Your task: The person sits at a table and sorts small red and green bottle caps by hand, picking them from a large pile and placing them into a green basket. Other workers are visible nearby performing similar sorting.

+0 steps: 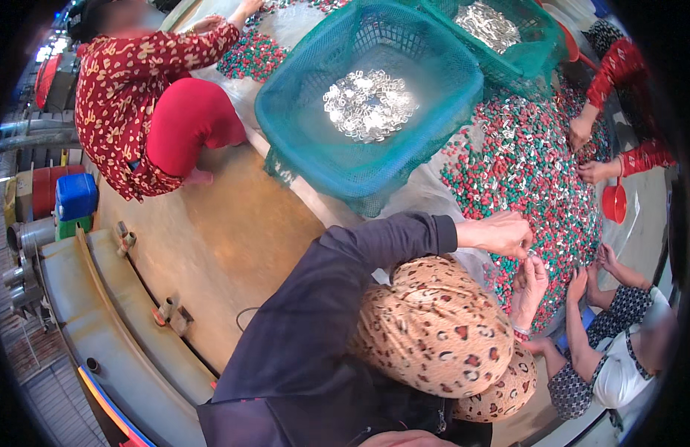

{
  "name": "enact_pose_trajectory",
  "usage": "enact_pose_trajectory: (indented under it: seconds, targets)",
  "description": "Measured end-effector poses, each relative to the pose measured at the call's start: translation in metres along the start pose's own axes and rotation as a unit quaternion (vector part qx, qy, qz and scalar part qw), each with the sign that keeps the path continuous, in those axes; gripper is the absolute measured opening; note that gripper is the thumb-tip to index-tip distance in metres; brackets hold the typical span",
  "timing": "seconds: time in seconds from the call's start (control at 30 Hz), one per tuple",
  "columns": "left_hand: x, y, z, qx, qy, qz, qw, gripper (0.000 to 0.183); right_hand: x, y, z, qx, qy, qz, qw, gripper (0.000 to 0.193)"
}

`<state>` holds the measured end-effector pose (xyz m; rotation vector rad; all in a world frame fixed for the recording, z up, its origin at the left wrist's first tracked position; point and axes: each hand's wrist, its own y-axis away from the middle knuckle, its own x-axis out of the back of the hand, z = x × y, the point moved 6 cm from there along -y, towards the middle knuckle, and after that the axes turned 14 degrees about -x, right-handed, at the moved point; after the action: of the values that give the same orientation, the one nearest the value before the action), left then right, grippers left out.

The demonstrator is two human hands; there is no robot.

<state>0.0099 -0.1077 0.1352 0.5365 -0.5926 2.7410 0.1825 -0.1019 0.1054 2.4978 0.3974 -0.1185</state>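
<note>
Over the near side of a wide pile of small red, green and silver pieces point(520, 179), my two hands almost meet. My left hand point(500, 233) comes in from a dark sleeve, its fingertips pinched together. Just below it, my right hand point(531, 281) is raised with its fingers bent toward the left fingertips. Whatever small piece is between them is too tiny to make out. Beyond my left arm stands a big teal basket point(274, 112) lined with net, with a heap of silver link-shaped pieces point(371, 104) inside.
A second netted basket point(535, 71) of silver pieces stands at the far right. Co-workers' hands point(583, 134) reach into the pile from the right, near a red scoop point(615, 203). Another person point(147, 112) squats at the far left. Metal beams point(121, 320) lie at left.
</note>
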Motion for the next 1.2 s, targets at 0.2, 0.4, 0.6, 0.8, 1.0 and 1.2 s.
enact_pose_trajectory:
  seconds: [0.2, 0.4, 0.6, 0.8, 1.0, 1.2]
  targets:
    - [0.024, 0.043, -0.012, 0.076, 0.014, 0.074, 0.994, 0.022, 0.049, 0.067, 0.015, -0.041, 0.029, 0.068, 0.996, 0.007]
    - [0.109, 0.148, -0.021, 0.199, -0.042, 0.209, 0.957, 0.021, 0.137, 0.153, 0.024, -0.043, 0.012, 0.219, 0.975, 0.008]
    - [0.241, 0.204, -0.076, 0.316, -0.355, 0.144, 0.868, 0.017, 0.205, 0.225, 0.032, -0.029, -0.009, 0.355, 0.934, 0.009]
    - [0.268, 0.225, -0.195, 0.358, -0.369, 0.081, 0.854, 0.017, 0.232, 0.257, 0.039, -0.023, -0.015, 0.413, 0.91, 0.01]
    - [0.24, 0.221, -0.226, 0.38, -0.416, 0.05, 0.825, 0.024, 0.233, 0.248, 0.04, -0.027, -0.006, 0.435, 0.9, 0.012]
    - [0.265, 0.234, -0.231, 0.366, -0.35, 0.091, 0.858, 0.018, 0.235, 0.228, 0.029, -0.028, 0.009, 0.437, 0.899, 0.013]
